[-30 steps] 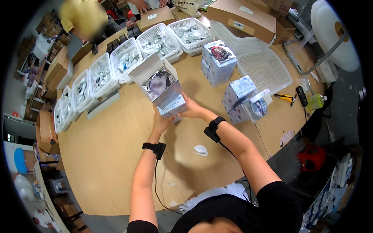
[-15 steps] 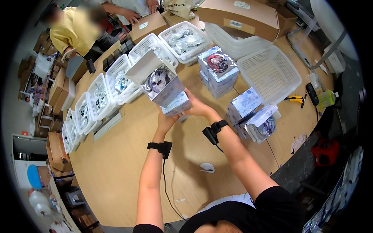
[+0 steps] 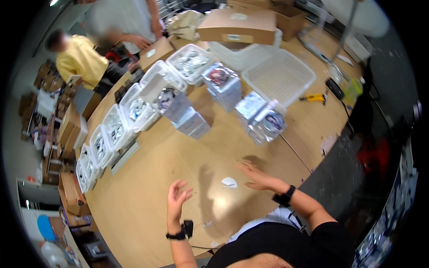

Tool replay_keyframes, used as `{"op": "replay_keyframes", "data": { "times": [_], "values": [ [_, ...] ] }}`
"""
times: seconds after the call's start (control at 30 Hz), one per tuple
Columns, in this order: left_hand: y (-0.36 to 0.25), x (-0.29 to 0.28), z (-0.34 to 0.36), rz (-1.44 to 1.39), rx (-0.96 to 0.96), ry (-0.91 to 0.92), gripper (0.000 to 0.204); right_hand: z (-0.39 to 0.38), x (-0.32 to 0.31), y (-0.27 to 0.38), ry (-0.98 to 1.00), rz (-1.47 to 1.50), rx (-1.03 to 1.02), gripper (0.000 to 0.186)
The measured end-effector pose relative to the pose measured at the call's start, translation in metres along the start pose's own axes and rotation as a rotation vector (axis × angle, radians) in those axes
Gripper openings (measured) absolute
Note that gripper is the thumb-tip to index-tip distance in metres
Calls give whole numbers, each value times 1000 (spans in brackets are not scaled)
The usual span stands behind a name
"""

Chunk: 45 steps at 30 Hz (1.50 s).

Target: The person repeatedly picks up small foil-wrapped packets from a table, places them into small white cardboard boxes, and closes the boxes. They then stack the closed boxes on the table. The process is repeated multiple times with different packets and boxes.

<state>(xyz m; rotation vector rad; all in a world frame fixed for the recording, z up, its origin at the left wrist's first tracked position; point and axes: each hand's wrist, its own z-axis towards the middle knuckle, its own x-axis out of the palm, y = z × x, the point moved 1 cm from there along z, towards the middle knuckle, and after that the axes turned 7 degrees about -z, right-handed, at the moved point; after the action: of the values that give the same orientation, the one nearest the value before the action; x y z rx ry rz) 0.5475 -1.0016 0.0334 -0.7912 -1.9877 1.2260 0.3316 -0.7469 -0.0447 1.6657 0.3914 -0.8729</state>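
Note:
Over the near part of the wooden table (image 3: 147, 192), my left hand (image 3: 178, 195) is empty, its fingers apart and slightly curled. My right hand (image 3: 255, 175) hangs in the air with fingers stretched out, holding nothing. Between them, closer to the right hand, lies a small white letter-opener-like cutter (image 3: 229, 182). Beyond the hands stands a stack of blue-grey printed boxes (image 3: 191, 123), the upper one with raised flap and a round silvery packet (image 3: 167, 98) showing. Further right are another stack of boxes (image 3: 224, 93) and a group of boxes (image 3: 251, 109) with an open one.
White baskets (image 3: 117, 127) of silvery packets line the table's left and far edge. An empty white basket (image 3: 286, 80) stands at the far right, near a yellow cutter (image 3: 314, 98). A large carton (image 3: 237, 27) lies behind. Two people stand across the table at the far left.
Both hands have let go of the stacked boxes and drawn back toward me. The stack now stands by itself on the table. The whole view has shifted.

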Motion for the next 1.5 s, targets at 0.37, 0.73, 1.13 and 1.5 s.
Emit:
{"op": "replay_keyframes", "data": {
  "times": [0.37,0.73,1.13,1.5],
  "values": [
    [28,110,-136,-103,33,-35,38,-317,-40,-17,-32,-61,670,48],
    [85,418,-153,186,-137,646,48,-609,-44,-15,-591,19,1135,45],
    [208,776,-202,365,-307,1380,32,-806,52,47,-1259,349,1699,45],
    [284,1027,-243,428,-285,1430,25,-1003,-65,28,-1385,232,1791,51]
  ]
}}
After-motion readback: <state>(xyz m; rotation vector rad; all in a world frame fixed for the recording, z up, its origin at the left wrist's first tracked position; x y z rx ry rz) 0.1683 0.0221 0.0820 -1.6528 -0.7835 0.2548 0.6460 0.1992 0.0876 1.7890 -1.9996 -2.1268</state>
